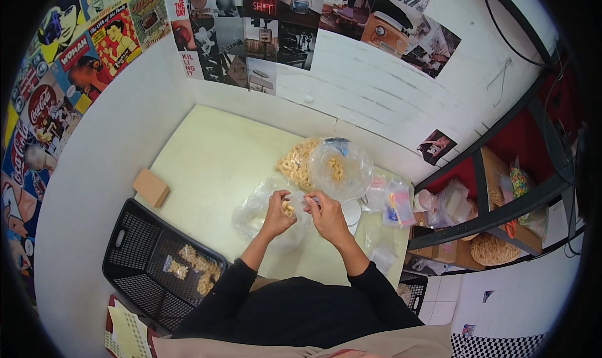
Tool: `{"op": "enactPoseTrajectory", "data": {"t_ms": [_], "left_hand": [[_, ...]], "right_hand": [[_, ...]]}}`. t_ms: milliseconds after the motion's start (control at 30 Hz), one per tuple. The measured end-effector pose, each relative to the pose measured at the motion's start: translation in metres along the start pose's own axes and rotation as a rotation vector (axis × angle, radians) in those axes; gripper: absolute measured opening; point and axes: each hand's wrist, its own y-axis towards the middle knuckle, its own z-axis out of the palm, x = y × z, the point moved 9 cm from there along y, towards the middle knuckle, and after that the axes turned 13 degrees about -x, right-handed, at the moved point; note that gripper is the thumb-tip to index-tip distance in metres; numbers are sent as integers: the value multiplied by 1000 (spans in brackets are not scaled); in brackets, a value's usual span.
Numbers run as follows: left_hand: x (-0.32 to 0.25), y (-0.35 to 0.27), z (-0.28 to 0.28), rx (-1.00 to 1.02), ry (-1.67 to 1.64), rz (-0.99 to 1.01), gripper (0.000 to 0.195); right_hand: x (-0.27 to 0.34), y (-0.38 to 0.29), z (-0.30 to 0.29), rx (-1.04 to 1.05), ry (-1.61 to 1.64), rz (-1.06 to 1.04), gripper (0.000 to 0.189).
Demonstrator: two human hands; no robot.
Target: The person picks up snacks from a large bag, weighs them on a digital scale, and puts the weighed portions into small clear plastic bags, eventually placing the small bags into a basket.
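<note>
My left hand [278, 218] is closed around a small clear plastic bag of pale snack pieces [288, 208], above the table. Just right of it, my right hand [324, 217] pinches thin clear plastic between thumb and fingertips; whether this is the bag's top edge I cannot tell. Below both hands spreads a large clear plastic bag [249, 217]. Behind them, a big bag of curled snacks [297, 163] leans against a round clear container or bag [350, 170] with some snack pieces in it. A white round lid or dish [352, 213] lies partly behind my right wrist.
A black plastic crate [136, 245] with small filled snack bags [200, 264] stands at the left, near a brown cardboard box [151, 187]. Flat plastic packets [399, 205] lie at the table's right. A dark-framed shelf [489, 214] with bags, boxes and orange-handled scissors [510, 228] borders that side.
</note>
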Motion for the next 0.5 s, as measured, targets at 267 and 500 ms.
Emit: {"op": "enactPoseTrajectory", "data": {"t_ms": [267, 500], "left_hand": [[-5, -1, 9, 37, 48, -28, 66], [-10, -5, 15, 20, -4, 11, 67]], "right_hand": [[-10, -7, -18, -98, 49, 37, 15], [8, -8, -26, -74, -22, -40, 14]]}}
